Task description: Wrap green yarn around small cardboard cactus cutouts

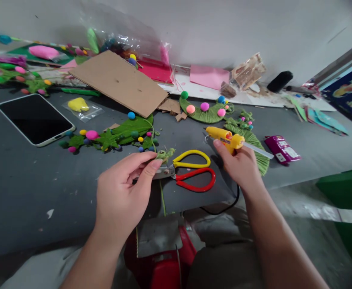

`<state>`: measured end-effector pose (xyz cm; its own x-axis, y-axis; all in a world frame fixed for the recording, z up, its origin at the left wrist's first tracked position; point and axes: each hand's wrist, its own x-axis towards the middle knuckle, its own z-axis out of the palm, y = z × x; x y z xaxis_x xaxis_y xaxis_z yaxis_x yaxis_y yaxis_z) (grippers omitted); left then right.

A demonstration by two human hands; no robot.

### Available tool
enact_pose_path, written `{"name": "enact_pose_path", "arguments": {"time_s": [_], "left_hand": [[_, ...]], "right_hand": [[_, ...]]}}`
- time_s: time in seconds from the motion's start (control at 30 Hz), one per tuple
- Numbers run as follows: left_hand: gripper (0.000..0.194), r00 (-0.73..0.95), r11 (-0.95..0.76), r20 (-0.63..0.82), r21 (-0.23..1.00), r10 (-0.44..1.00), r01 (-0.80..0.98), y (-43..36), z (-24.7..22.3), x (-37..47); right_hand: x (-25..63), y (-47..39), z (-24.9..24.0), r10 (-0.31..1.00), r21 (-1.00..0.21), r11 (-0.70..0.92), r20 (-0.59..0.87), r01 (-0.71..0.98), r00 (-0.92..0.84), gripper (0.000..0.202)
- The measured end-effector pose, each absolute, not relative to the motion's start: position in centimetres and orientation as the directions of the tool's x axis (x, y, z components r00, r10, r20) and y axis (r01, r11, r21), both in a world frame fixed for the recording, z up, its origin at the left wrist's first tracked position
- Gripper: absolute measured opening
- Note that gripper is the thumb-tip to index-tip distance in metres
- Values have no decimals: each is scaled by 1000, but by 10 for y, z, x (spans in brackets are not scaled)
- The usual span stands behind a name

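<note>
Between the thumb and fingers of my left hand [124, 184] is a small green yarn-wrapped piece [166, 155], with a strand of yarn hanging below. Just under it, scissors [195, 179] with one yellow and one red handle lie on the grey table, their blades partly hidden by that hand. My right hand [242, 162] is closed round a yellow hot glue gun [224, 136], a clear glue stick jutting from its back and its nozzle pointing left. Behind it lie a green yarn-wrapped crescent with pompoms [204, 111] and a green yarn-wrapped shape [254, 146].
A phone [35, 118] lies at left near a bag with yellow material [78, 105]. Green stars and a leaf with pompoms [118, 134] sit centre-left. Cardboard [121, 82] leans behind. A purple packet [282, 150] is at right. The glue gun's black cord [224, 209] drops over the front edge.
</note>
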<state>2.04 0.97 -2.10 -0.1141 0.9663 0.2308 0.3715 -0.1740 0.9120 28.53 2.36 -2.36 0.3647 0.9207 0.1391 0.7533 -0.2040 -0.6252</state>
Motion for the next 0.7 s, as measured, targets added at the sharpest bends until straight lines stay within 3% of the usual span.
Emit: {"name": "enact_pose_path", "arguments": {"time_s": [0.2, 0.5, 0.53, 0.6, 0.7], "left_hand": [[9, -115, -180, 248, 892, 962, 416, 9, -20, 20], [12, -167, -121, 193, 923, 967, 367, 10, -17, 24], [12, -166, -119, 189, 925, 968, 361, 10, -17, 24], [12, -159, -125, 192, 926, 968, 357, 11, -18, 24], [13, -152, -126, 188, 929, 970, 348, 10, -20, 23]], "right_hand": [[291, 23, -25, 924, -593, -226, 120, 773, 363, 56], [288, -24, 1, 905, -288, -350, 141, 891, 401, 50], [284, -27, 4, 914, -318, -312, 155, 895, 374, 47], [270, -29, 8, 940, -489, -130, 215, 862, 264, 38], [240, -26, 4, 951, -756, 185, 300, 628, 81, 14]]}}
